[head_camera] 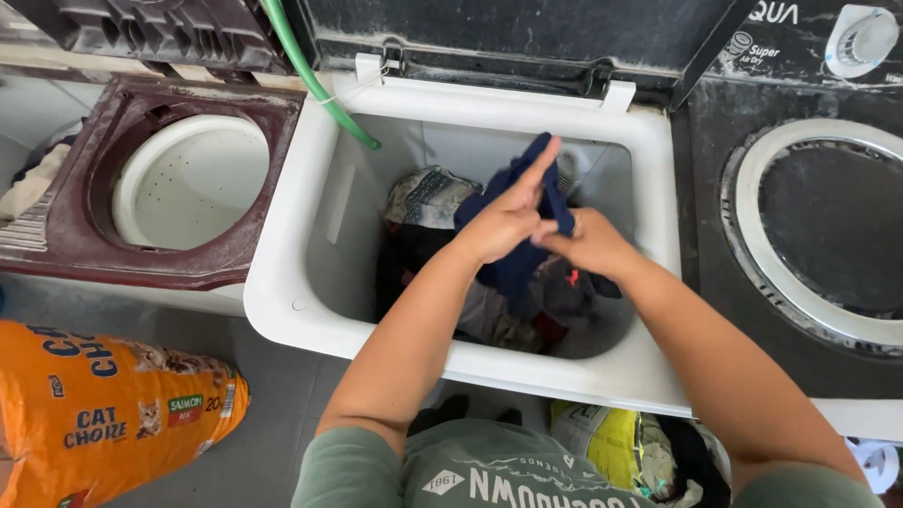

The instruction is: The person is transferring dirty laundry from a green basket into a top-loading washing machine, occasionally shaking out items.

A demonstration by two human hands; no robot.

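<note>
Both hands meet over the open white wash tub (282,282) of a twin-tub washing machine, and both work one dark blue garment (515,202). The left hand (503,221) holds the cloth with the palm pressed against it and the index finger stretched upward along the fabric; its grip is closed on the garment by the thumb and lower fingers. The right hand (588,243) closes its grip on the same garment from the opposite side, just beside the left hand and touching it, so the cloth is pinched between the two. The garment hangs from this double hold down into the tub, above a pile of mixed laundry (489,301) that lies on the tub floor; this position keeps the cloth over the basin rather than over the rim. A green hose (315,80) runs from the upper left and ends at the tub's inner back corner, placed to discharge into the basin. To the right sits the dark spin compartment with its round white-ringed opening (818,226). To the left stands a second, maroon machine with a white perforated drum (188,183). An orange pet-food bag (103,414) rests on the floor at lower left.
</note>
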